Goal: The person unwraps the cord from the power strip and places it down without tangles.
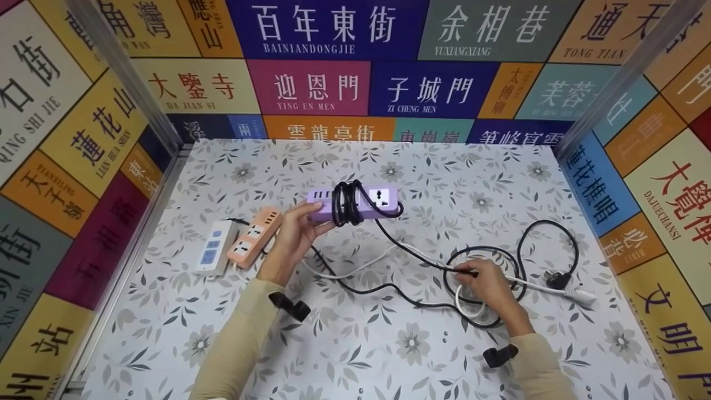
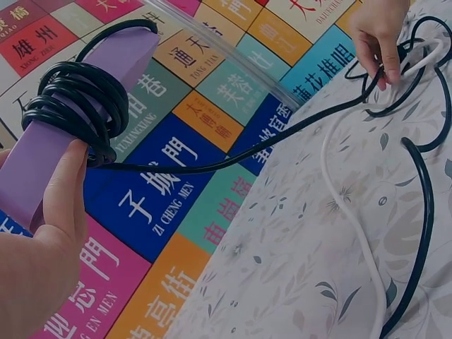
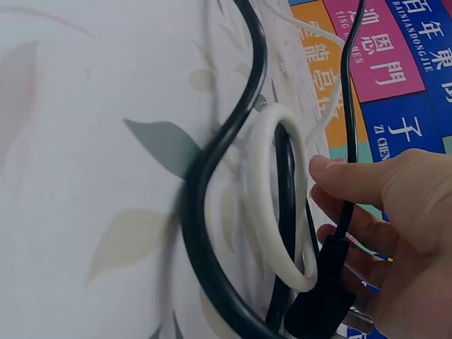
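Observation:
My left hand (image 1: 294, 236) holds a purple power strip (image 1: 318, 209) by its left end, raised above the table. Several turns of black cord (image 1: 345, 204) wrap around the strip's middle. From there the cord runs down to the right, stretched fairly straight, to my right hand (image 1: 489, 286). That hand pinches the cord near its end. In the right wrist view, a black plug (image 3: 321, 300) sits against the curled fingers, its prongs partly hidden. Beside it stands a loop of white cord (image 3: 265, 194) with a thicker black cord (image 3: 194, 201).
An orange power strip (image 1: 254, 239) and a white power strip (image 1: 213, 250) lie at the left on the flowered tablecloth (image 1: 355, 355). A loose black cord (image 1: 383, 286) snakes right to another black plug (image 1: 556, 279). A white plug (image 1: 580, 296) lies near it. Patterned walls (image 1: 311, 86) enclose the table.

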Demonstrator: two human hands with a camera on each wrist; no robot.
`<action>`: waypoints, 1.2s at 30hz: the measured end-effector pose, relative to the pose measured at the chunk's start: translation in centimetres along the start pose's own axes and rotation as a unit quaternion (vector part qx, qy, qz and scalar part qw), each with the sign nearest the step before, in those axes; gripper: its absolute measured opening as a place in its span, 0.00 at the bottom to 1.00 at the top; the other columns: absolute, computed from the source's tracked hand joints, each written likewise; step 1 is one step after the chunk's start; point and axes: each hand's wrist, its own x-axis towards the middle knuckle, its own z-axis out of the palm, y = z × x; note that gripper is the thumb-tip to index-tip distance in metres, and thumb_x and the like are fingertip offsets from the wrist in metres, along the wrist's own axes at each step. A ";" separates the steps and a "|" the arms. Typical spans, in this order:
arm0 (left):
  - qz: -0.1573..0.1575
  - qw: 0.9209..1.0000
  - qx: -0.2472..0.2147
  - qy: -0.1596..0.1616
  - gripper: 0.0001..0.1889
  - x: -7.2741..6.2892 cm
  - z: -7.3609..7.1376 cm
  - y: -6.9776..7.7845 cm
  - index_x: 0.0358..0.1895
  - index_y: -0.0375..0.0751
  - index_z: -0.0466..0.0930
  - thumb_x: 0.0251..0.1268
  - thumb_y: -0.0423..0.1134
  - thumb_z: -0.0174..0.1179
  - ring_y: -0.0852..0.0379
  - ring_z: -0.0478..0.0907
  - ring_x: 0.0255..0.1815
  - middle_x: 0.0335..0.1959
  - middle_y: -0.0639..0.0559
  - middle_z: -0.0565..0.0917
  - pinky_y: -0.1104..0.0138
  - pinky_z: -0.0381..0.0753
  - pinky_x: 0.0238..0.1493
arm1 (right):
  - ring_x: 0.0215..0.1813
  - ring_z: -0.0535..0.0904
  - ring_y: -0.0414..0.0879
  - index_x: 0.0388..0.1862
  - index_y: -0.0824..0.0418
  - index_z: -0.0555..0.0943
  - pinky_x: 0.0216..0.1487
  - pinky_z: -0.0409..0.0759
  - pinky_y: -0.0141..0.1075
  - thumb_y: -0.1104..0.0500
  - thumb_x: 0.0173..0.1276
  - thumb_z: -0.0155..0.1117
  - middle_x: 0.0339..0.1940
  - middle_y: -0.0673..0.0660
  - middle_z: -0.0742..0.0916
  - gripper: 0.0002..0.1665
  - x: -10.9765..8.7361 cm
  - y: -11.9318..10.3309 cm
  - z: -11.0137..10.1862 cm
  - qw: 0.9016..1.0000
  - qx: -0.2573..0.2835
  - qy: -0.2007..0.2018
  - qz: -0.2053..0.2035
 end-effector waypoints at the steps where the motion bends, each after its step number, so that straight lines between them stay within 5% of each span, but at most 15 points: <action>1: 0.002 1.000 0.001 -0.002 0.12 0.0 0.0 0.0 0.46 0.37 0.81 0.68 0.27 0.48 0.53 0.87 0.37 0.36 0.46 0.87 0.55 0.88 0.49 | 0.47 0.85 0.55 0.44 0.61 0.89 0.48 0.83 0.42 0.64 0.60 0.74 0.43 0.60 0.91 0.12 0.0 -0.2 0.2 1.000 0.001 0.000 -0.001; 9: 0.000 1.000 0.011 -0.013 0.13 -0.1 -0.1 -0.1 0.45 0.39 0.83 0.69 0.27 0.49 0.52 0.87 0.37 0.36 0.45 0.88 0.56 0.88 0.49 | 0.66 0.73 0.66 0.59 0.64 0.82 0.68 0.69 0.62 0.59 0.60 0.75 0.52 0.62 0.86 0.27 0.3 -4.1 2.1 0.997 -0.005 0.012 -0.073; 20: 0.006 1.000 0.010 -0.025 0.12 -0.3 0.7 -0.3 0.46 0.37 0.82 0.68 0.27 0.49 0.51 0.88 0.36 0.35 0.45 0.89 0.56 0.88 0.49 | 0.69 0.71 0.63 0.61 0.61 0.81 0.72 0.69 0.57 0.57 0.68 0.68 0.62 0.63 0.80 0.23 2.1 -8.6 5.2 0.982 0.025 0.019 -0.187; 24: 0.003 0.999 0.011 -0.032 0.12 -0.3 1.2 -0.5 0.45 0.38 0.83 0.68 0.28 0.49 0.52 0.88 0.35 0.35 0.46 0.90 0.56 0.88 0.49 | 0.73 0.68 0.62 0.52 0.59 0.84 0.75 0.66 0.57 0.55 0.71 0.66 0.61 0.63 0.82 0.14 2.9 -9.0 5.4 0.986 0.054 0.002 -0.155; 29: -0.006 0.999 0.013 -0.047 0.14 -0.1 1.8 -0.9 0.49 0.38 0.82 0.68 0.28 0.49 0.52 0.88 0.37 0.38 0.46 0.89 0.55 0.88 0.50 | 0.67 0.77 0.60 0.42 0.59 0.80 0.71 0.71 0.55 0.55 0.73 0.63 0.54 0.64 0.85 0.08 3.1 -8.9 4.3 0.990 0.128 -0.007 -0.060; 32: -0.006 0.999 0.013 -0.046 0.14 0.0 1.8 -0.9 0.50 0.37 0.81 0.68 0.29 0.48 0.52 0.87 0.37 0.38 0.46 0.89 0.56 0.88 0.50 | 0.52 0.84 0.50 0.49 0.62 0.79 0.56 0.79 0.41 0.54 0.74 0.61 0.44 0.64 0.87 0.13 2.9 -9.4 3.5 0.982 0.181 -0.035 -0.033; 36: -0.002 0.999 0.012 -0.039 0.14 0.0 1.5 -0.8 0.49 0.38 0.82 0.68 0.28 0.48 0.52 0.87 0.36 0.37 0.46 0.89 0.56 0.88 0.49 | 0.37 0.78 0.43 0.51 0.61 0.83 0.39 0.76 0.31 0.53 0.75 0.60 0.39 0.60 0.86 0.14 2.9 -9.6 3.2 0.982 0.174 -0.052 -0.056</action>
